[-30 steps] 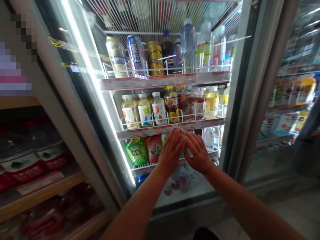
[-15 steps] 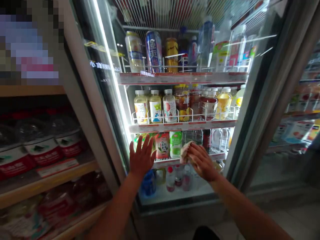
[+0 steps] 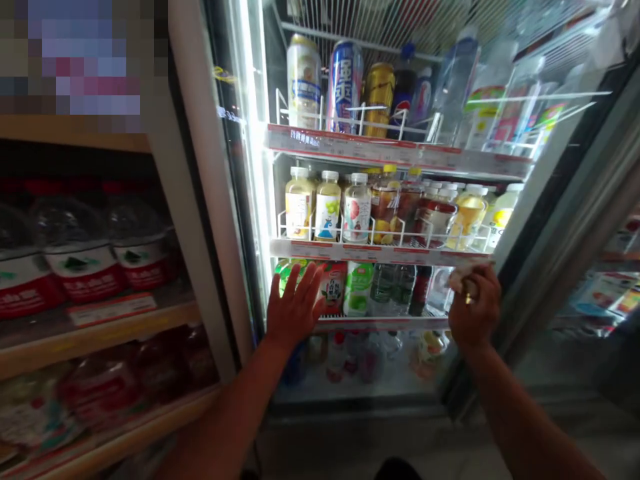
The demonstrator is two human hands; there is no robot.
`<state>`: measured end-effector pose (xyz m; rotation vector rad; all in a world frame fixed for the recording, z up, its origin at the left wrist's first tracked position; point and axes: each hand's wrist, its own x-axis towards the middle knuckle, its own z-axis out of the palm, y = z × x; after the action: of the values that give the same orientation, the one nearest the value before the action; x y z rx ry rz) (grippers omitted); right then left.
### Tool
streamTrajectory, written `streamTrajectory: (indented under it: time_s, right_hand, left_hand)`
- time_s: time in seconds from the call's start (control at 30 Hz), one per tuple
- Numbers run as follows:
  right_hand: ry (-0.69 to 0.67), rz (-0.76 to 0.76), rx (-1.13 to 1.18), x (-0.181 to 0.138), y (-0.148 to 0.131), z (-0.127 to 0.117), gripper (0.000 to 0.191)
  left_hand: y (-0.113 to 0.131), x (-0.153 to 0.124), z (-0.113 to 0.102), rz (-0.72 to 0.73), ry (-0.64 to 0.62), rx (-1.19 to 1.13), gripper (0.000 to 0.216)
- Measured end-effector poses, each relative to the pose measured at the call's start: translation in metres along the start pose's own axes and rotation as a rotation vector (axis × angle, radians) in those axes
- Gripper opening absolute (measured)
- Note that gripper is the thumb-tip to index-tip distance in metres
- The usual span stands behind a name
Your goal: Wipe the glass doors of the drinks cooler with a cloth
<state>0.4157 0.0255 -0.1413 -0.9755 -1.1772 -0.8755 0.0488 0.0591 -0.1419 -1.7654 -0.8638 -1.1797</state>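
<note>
A lit drinks fridge with a glass door [image 3: 385, 220] fills the middle of the view. My left hand [image 3: 295, 308] lies flat on the glass at the lower left, fingers spread, over a green bottle and a red carton. At the right side of the door my right hand [image 3: 475, 308] is closed on a pale cloth [image 3: 463, 275] pressed against the glass. Behind the glass stand rows of bottles [image 3: 327, 207] and cans [image 3: 345, 83] on wire shelves.
To the left an open wooden shelf [image 3: 100, 333] holds large water bottles with red labels [image 3: 75, 257] and packets lower down. Another glass-door fridge [image 3: 610, 280] stands at the right. The fridge's grey door frame [image 3: 565, 233] runs diagonally beside my right hand.
My hands were together at the middle of the glass; the left moved to the lower left and spread flat. The right slid the cloth rightward to the door's edge. The view turned left.
</note>
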Motion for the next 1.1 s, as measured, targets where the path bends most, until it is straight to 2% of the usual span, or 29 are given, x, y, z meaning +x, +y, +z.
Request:
streamTrajectory:
  time_s: [0.07,0.27,0.33,0.4,0.47,0.57,0.67,0.87,1.03,1.1]
  right_hand:
    - [0.053,0.055,0.012,0.01,-0.001,0.005,0.027]
    - [0.025,0.125,0.017,-0.008,-0.009,0.006,0.029]
    - [0.077,0.156,0.019,0.004,-0.01,0.01,0.031]
    - [0.127,0.183,0.022,0.022,-0.012,0.016,0.043]
    - [0.138,0.15,0.005,0.033,-0.016,0.021,0.052]
    - [0.075,0.05,-0.006,0.026,-0.027,0.026,0.04]
    - [0.028,0.046,0.034,0.013,-0.041,0.03,0.035]
    - [0.012,-0.009,0.132,0.032,-0.074,0.046,0.032]
    - [-0.065,-0.182,0.214,0.016,-0.098,0.054,0.035]
    - [-0.078,-0.191,0.236,0.014,-0.106,0.056,0.039]
  left_hand:
    - [0.001,0.0,-0.001,-0.005,0.004,0.009,0.075]
    - [0.001,0.003,-0.003,0.017,0.005,0.026,0.073]
    - [0.001,0.003,-0.004,0.021,0.006,0.023,0.073]
    - [0.001,0.003,-0.004,0.02,0.009,0.027,0.073]
    - [0.002,0.002,-0.003,0.018,0.005,0.037,0.073]
    - [0.002,-0.001,-0.002,0.014,-0.004,0.055,0.072]
    - [0.001,-0.003,-0.001,0.014,-0.01,0.055,0.072]
    - [0.001,-0.002,-0.002,0.004,-0.012,0.064,0.07]
    - [0.001,-0.003,-0.001,0.01,-0.013,0.06,0.071]
    - [0.0,-0.003,-0.001,0.007,-0.017,0.056,0.072]
